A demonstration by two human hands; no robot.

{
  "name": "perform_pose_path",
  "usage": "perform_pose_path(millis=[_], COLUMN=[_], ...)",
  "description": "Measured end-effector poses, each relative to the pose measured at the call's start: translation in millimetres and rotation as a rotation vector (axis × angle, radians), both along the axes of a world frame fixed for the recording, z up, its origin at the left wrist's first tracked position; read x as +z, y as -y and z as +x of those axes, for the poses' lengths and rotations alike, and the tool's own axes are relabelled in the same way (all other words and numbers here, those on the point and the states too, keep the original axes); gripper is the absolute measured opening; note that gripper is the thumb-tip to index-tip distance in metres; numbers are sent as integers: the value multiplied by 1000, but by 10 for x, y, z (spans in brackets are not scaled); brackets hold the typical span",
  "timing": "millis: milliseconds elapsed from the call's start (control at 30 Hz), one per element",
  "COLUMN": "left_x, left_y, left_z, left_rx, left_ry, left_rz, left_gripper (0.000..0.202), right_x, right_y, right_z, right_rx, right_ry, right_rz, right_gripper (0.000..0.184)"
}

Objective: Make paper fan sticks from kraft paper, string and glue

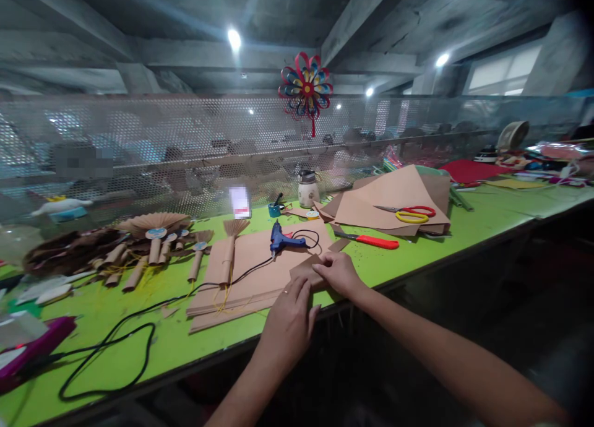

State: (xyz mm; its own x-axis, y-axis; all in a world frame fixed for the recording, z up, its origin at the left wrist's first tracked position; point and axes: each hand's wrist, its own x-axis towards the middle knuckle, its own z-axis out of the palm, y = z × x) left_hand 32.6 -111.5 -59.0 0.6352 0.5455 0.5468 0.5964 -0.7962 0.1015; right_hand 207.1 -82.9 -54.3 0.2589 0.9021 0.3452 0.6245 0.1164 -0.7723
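A small piece of brown kraft paper (pixel 305 267) lies at the table's front edge, on the corner of a stack of larger brown sheets (pixel 255 247). My right hand (pixel 342 273) pinches its right side between thumb and fingers. My left hand (pixel 288 312), with a ring on one finger, rests its fingertips on the near edge of the piece, and its thumb stands apart. Beyond the hands, a blue hot glue gun (pixel 283 240) lies on the sheets. To its left is a small pleated paper fan with a rolled handle (pixel 228 254). A red-handled utility knife (pixel 371 240) lies behind my right hand.
Red and yellow scissors (pixel 413 213) lie on brown sheets (pixel 362 204) at the back. Finished paper fans (pixel 155 238) are heaped at left. A black cord (pixel 153 328) crosses the green table (pixel 185 365) to a purple power strip (pixel 37 356). A jar (pixel 308 190) stands by the mesh partition (pixel 195 142).
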Motion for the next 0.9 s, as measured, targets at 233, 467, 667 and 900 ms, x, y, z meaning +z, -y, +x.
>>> perform_pose_path(millis=[233, 467, 667, 900], left_x=[-67, -58, -57, -40], left_y=[-8, 19, 41, 62], left_z=[-4, 6, 20, 17], left_rx=[28, 34, 45, 50], left_ry=[26, -67, -115, -182], left_rz=[-12, 4, 12, 1], left_gripper=[33, 39, 46, 51], right_x=[110, 108, 87, 60], right_y=[-7, -38, -12, 2], right_z=[-20, 54, 103, 105], right_rx=[-51, -46, -55, -60], right_ry=[236, 365, 405, 386], right_rz=[-105, -172, -187, -171], right_gripper=[22, 20, 17, 26])
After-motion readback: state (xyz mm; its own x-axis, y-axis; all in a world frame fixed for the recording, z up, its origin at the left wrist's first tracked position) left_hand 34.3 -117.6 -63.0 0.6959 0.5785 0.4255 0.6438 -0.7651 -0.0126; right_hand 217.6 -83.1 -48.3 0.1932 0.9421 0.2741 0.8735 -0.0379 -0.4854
